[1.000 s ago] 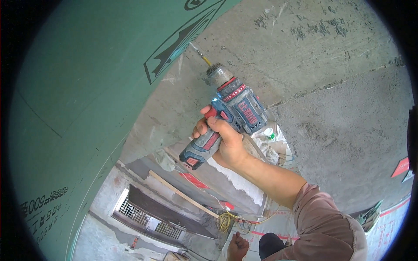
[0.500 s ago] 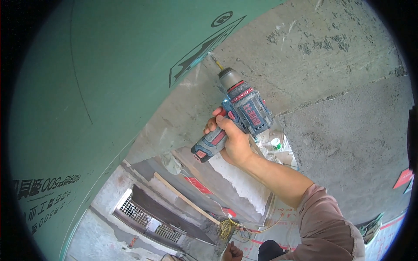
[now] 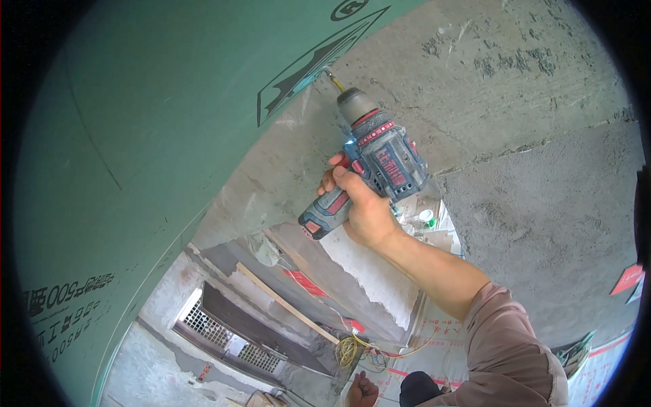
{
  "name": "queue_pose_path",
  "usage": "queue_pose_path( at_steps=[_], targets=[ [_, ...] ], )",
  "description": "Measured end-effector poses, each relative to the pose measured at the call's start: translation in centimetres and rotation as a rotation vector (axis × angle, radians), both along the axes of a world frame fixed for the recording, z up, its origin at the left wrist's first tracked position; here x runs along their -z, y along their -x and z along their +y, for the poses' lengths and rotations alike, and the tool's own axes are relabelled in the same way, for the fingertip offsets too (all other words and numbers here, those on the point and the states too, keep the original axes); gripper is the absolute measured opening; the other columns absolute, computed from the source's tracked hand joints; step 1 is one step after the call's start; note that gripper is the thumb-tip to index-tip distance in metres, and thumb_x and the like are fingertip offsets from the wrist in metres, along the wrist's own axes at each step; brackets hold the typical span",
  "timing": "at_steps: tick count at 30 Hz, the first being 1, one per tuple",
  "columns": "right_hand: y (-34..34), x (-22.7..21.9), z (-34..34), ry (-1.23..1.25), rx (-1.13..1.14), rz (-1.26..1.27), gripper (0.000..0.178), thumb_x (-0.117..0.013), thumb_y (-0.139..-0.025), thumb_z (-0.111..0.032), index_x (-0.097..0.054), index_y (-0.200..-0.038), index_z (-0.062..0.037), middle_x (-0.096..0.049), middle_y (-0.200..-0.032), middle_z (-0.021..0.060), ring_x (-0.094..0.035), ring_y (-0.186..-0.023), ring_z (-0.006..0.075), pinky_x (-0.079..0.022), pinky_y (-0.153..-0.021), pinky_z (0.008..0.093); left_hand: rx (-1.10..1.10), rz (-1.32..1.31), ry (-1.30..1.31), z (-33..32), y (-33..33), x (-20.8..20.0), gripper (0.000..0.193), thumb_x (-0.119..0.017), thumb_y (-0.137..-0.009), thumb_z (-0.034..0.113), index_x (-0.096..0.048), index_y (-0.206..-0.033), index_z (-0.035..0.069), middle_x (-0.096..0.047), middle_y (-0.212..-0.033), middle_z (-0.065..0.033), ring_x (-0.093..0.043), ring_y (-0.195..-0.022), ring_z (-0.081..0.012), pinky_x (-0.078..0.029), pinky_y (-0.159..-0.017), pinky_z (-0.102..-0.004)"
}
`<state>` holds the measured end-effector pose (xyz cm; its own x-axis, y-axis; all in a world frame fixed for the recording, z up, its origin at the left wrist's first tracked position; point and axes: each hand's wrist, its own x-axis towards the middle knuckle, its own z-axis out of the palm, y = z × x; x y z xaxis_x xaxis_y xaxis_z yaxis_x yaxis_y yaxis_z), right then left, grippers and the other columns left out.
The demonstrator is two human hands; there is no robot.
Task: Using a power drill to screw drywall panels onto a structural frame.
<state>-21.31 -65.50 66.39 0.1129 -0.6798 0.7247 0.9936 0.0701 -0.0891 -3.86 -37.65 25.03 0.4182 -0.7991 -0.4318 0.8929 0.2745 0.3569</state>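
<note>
Your right hand [image 3: 366, 207] was wrapped around the drill [image 3: 390, 159], high by the green board [image 3: 149, 129].
The board's edge slanted from upper right to lower left, with rough concrete [image 3: 488, 102] beyond it; the bit [image 3: 336, 82] pointed up-left at that edge, though you could not tell whether its tip touched. A gap opened between the drill's handle and the board, and below it the room dropped away to a wood strip [image 3: 285, 300] and a coiled cord [image 3: 347, 352]. Your right forearm [image 3: 441, 268] rose up-left from a bent elbow; your left hand [image 3: 363, 391] sat low, well apart, fingers curled, its contents impossible to tell.
</note>
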Motion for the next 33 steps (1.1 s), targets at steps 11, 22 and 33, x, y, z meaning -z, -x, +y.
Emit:
queue_pose_path(
  at_steps=[11, 22, 33],
  targets=[
    [-0.8, 0.0, -0.3, 0.02, -0.036, -0.051, 0.027, -0.06, -0.083, -0.012, -0.056, -0.109, -0.0052, -0.056, -0.077, 0.0071, -0.057, -0.076, 0.0212, -0.048, -0.074, 0.0369, 0.139, -0.932, -0.298, 0.1, 1.4, 2.9, 0.028, -0.043, -0.101, 0.039, -0.059, -0.09, 0.019, -0.037, -0.062, 0.0053, -0.031, -0.053, -0.0118, -0.031, -0.051, -0.0289],
    [-0.5, 0.4, -1.0, 0.028, -0.034, -0.041, 0.026, -0.064, -0.082, -0.005, -0.057, -0.107, -0.003, -0.06, -0.087, 0.0055, -0.059, -0.079, 0.0169, -0.049, -0.072, 0.0323, 0.037, 0.509, -0.243, -1.4, 4.7, -3.2, 0.045, -0.039, -0.101, 0.049, -0.046, -0.068, 0.019, -0.024, -0.053, 0.0064, -0.021, -0.046, -0.0101, -0.02, -0.042, -0.0277],
    [0.1, 0.4, -0.9, 0.021, 0.033, 0.002, 0.029, -0.066, -0.08, -0.004, -0.057, -0.108, -0.0062, -0.061, -0.085, 0.0063, -0.06, -0.081, 0.0199, -0.049, -0.076, 0.0351, 0.209, 0.004, 0.151, -0.7, 5.1, -2.5, 0.031, -0.045, -0.101, 0.035, -0.057, -0.095, 0.007, -0.058, -0.09, -0.0059, -0.05, -0.075, -0.0159, -0.038, -0.067, -0.0278]
  ],
)
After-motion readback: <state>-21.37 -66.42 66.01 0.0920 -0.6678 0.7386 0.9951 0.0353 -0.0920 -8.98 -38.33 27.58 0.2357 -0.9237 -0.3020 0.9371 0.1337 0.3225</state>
